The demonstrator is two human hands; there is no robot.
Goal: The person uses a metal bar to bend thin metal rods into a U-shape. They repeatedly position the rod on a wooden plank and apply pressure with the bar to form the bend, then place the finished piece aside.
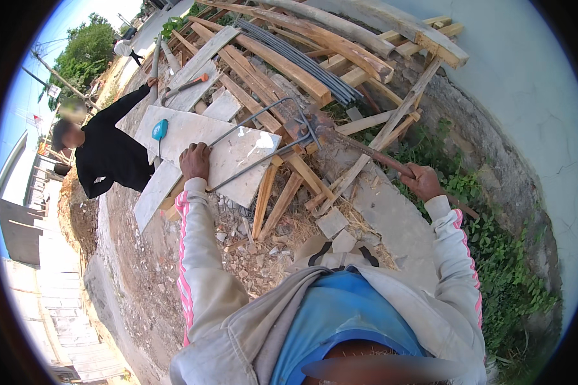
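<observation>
My left hand [194,160] is closed around one end of a bent steel rod [245,168], above a pale flat board [228,157]. The rod forms an open rectangular frame, and its far bends sit at a rusty metal fixture [298,128] on the timber. In my right hand [422,182] is a long rusty bar [372,153], with fingers wrapped around it. The bar reaches left to the fixture beside the rod's bend. A teal tape measure [160,129] lies on the board, just beyond my left hand.
A hammer [185,86] with an orange-tipped handle lies farther off. Timber [282,64] and a bundle of steel rods [302,58] are piled ahead. A person in black [112,141] stands at left. A pale wall [526,90] and green plants [494,256] border the right; rubble [250,256] covers the ground.
</observation>
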